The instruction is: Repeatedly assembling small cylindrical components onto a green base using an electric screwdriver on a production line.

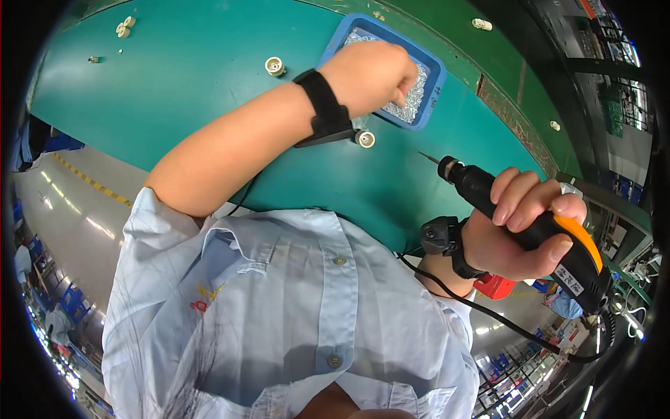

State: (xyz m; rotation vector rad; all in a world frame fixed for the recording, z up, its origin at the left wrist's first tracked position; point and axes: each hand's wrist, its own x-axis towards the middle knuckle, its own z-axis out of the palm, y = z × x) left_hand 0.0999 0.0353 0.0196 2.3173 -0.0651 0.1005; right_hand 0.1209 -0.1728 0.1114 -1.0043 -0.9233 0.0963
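My left hand (368, 73) reaches into a blue plastic tray (437, 80) heaped with small silvery metal pieces (413, 103) that look like screws. Its fingers are curled together and point down; whatever they pinch is hidden. My right hand (527, 227) is wrapped round a black and orange electric screwdriver (481, 187), its thin bit aimed up and left over the green table. Below my left wrist stands a round cream-coloured fitting (364, 139) with a hollow centre. A similar round fitting (275, 66) sits to the left of the tray.
Several small cream parts (125, 28) and a tiny metal piece (93, 60) lie at the far left of the green table (188, 63). More cream pieces (481, 24) lie beyond the tray. A black cable (488, 314) runs below my right hand. Both wrists wear black straps.
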